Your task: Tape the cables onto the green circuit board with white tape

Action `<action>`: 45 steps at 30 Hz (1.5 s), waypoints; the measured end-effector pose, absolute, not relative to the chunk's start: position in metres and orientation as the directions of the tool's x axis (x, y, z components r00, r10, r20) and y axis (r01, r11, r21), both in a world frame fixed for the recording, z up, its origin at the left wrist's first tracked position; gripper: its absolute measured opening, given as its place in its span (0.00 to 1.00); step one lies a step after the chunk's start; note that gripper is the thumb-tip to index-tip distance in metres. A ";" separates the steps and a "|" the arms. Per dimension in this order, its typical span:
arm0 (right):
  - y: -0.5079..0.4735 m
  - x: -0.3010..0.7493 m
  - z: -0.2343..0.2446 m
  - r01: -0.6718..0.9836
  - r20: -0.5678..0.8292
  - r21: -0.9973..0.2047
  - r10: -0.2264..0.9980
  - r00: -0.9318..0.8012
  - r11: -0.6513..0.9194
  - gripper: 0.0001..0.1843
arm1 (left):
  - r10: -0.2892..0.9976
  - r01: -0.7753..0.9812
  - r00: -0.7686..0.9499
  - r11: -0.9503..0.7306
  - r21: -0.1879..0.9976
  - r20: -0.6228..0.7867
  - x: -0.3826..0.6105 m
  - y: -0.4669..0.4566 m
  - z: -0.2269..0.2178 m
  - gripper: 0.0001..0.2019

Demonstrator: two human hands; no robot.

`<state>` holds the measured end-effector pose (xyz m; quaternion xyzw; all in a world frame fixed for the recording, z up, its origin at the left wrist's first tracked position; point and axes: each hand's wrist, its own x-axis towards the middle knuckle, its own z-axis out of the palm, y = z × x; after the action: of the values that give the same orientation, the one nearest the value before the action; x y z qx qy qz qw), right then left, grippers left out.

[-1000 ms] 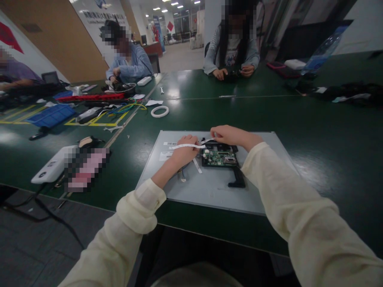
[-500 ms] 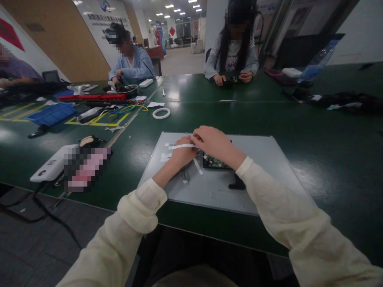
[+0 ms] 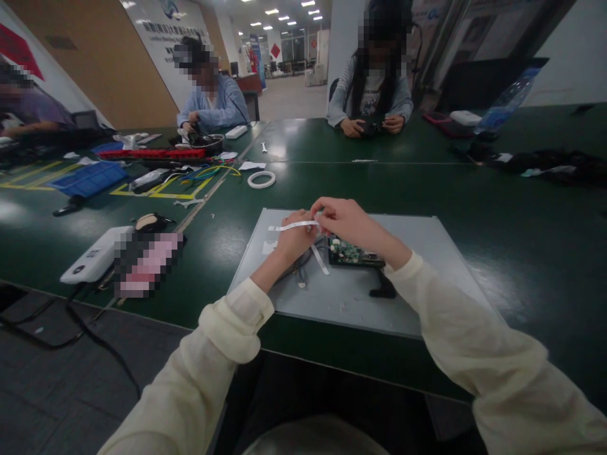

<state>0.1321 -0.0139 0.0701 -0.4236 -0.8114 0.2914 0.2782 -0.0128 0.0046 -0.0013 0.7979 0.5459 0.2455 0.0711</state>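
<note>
A grey flat panel [image 3: 417,278] lies on the green table [image 3: 497,208] in front of me. A green circuit board [image 3: 351,253] sits on its middle, with a black bracket [image 3: 385,289] just below it. My left hand [image 3: 293,239] and my right hand [image 3: 348,222] meet above the board's left end. Both pinch a white flat ribbon cable [image 3: 290,225] that sticks out to the left. A second white strip [image 3: 320,259] and dark wires hang under my left hand.
A white tape ring [image 3: 261,179] lies beyond the panel. To the left are a white device [image 3: 92,263], a blue tray [image 3: 88,179], a red strip and coloured wires [image 3: 208,172]. Two people work at the table's far side, a third at the far left.
My right hand has moved left from the board's far edge to meet my left hand at the ribbon cable. The view has shifted slightly left.
</note>
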 end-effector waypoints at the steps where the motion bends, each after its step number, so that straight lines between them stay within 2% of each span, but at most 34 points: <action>1: -0.014 0.136 0.072 0.493 0.217 -0.741 0.858 -0.466 0.456 0.06 | 0.900 0.848 0.278 -0.395 0.354 0.337 -0.013 0.004 -0.001 0.09; 5: -0.017 0.159 0.065 0.403 0.235 -0.847 0.924 -0.301 0.346 0.08 | 0.890 0.883 0.266 -0.379 0.277 0.371 -0.012 0.003 0.001 0.09; 10: -0.035 0.200 0.030 0.353 0.094 -0.930 0.995 -0.045 0.103 0.14 | 0.863 0.851 0.301 -0.435 0.294 0.406 -0.009 0.000 0.004 0.10; 14: -0.047 0.220 0.010 0.314 0.033 -0.950 0.996 0.081 0.006 0.16 | 0.838 0.822 0.360 -0.493 0.286 0.411 -0.006 -0.003 0.004 0.12; 18: -0.047 0.221 0.004 0.312 0.024 -0.950 0.997 0.074 0.000 0.16 | 0.805 0.788 0.409 -0.548 0.279 0.429 -0.004 -0.006 0.006 0.13; 24: -0.048 0.220 0.003 0.506 0.148 -0.859 0.983 0.107 0.074 0.15 | 0.755 0.728 0.506 -0.633 0.264 0.418 0.001 -0.013 0.008 0.14; 29: -0.052 0.221 0.002 0.574 0.178 -0.815 0.977 0.117 0.080 0.16 | 0.675 0.665 0.616 -0.722 0.192 0.406 0.009 -0.015 0.015 0.16; 32: -0.052 0.222 0.001 0.642 0.202 -0.762 0.973 0.109 0.086 0.14 | 0.642 0.634 0.679 -0.758 0.156 0.358 0.020 -0.012 0.021 0.18; 35: -0.052 0.224 -0.001 0.717 0.238 -0.688 0.969 0.070 0.117 0.13 | 0.631 0.618 0.738 -0.774 0.136 0.239 0.033 -0.009 0.022 0.19; 38: -0.053 0.224 -0.002 0.742 0.256 -0.657 0.965 0.051 0.135 0.13 | 0.621 0.604 0.766 -0.784 0.145 0.167 0.039 -0.006 0.017 0.19; 45: -0.056 0.223 0.000 0.822 0.263 -0.550 0.965 0.001 0.149 0.14 | 0.664 0.631 0.718 -0.748 0.205 0.209 0.037 -0.008 0.007 0.21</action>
<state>0.2225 -0.0556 0.0005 -0.6412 -0.6966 0.1196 0.2989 0.0366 -0.0084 0.0072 0.9249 0.3500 0.1358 0.0597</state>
